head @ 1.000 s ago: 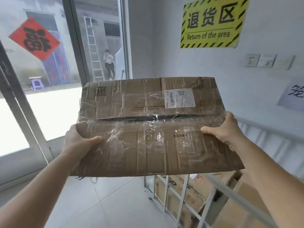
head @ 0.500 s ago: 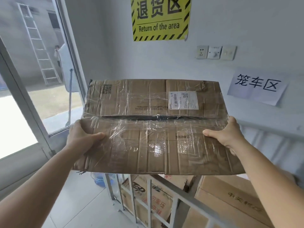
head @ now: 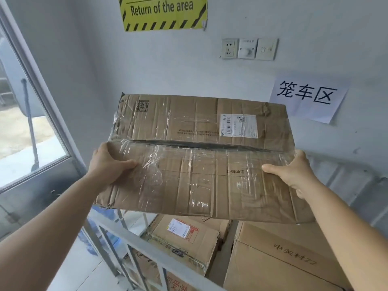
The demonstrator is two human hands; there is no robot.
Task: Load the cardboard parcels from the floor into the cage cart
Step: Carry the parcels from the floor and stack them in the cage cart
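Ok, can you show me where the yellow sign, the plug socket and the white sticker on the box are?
Yellow warning sign (head: 162, 14), head view: on its printed words.
Plug socket (head: 229, 48), head view: middle of its faceplate.
White shipping label (head: 239, 125), head view: its centre, on the held parcel's top.

Parcel depot returns rm, hazard-striped sign (head: 163, 12), cage cart (head: 134, 240), boxes

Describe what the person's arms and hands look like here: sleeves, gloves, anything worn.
Both arms are bare as far as the frame shows: no sleeve reaches the forearms. The left hand and right hand wear no gloves. No watch, bracelet or ring can be seen, though most of the fingers are hidden. Upper arms lie out of view, so any short sleeve cannot be told.
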